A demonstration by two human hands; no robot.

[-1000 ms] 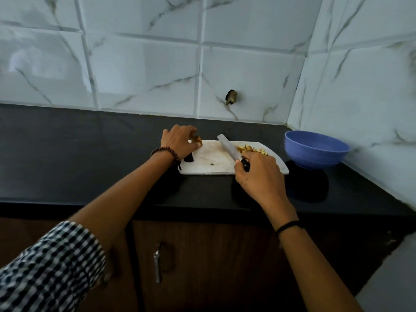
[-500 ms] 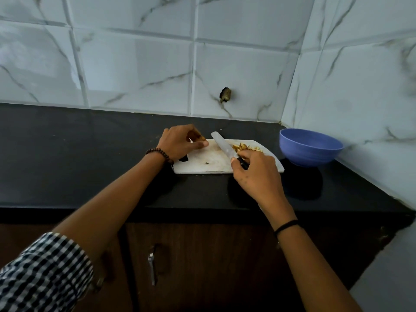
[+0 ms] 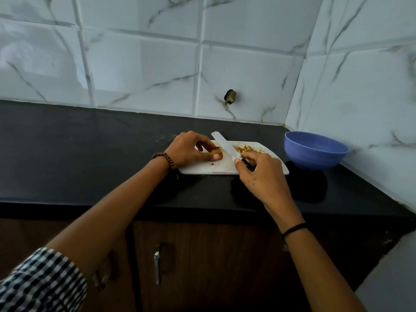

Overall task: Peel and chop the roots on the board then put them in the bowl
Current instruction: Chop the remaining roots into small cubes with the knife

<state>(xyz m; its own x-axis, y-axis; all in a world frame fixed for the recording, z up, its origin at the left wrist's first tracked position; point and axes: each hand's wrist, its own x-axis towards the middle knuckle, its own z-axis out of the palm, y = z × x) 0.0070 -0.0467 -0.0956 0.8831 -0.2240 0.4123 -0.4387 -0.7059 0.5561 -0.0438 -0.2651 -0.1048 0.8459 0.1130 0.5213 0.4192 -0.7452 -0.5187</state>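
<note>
A white cutting board (image 3: pixel 209 168) lies on the black counter. My left hand (image 3: pixel 189 148) pins a small brown root piece (image 3: pixel 217 152) to the board with thumb and fingers. My right hand (image 3: pixel 261 174) grips the black handle of a white-bladed knife (image 3: pixel 225 146), whose blade slants up and left, just right of the root piece. A pile of chopped yellowish pieces (image 3: pixel 247 149) sits at the board's far right. A blue bowl (image 3: pixel 315 150) stands to the right of the board; its inside is hidden from this angle.
The black counter (image 3: pixel 90 154) runs left and ends in a front edge above brown cabinet doors with a metal handle (image 3: pixel 157 264). Marble-look tiled walls (image 3: pixel 139 75) close the back and the right, forming a corner behind the bowl.
My left hand has brought the root piece rightward onto the middle of the board, close to the blade. My right hand keeps hold of the knife, with its blade now beside the piece.
</note>
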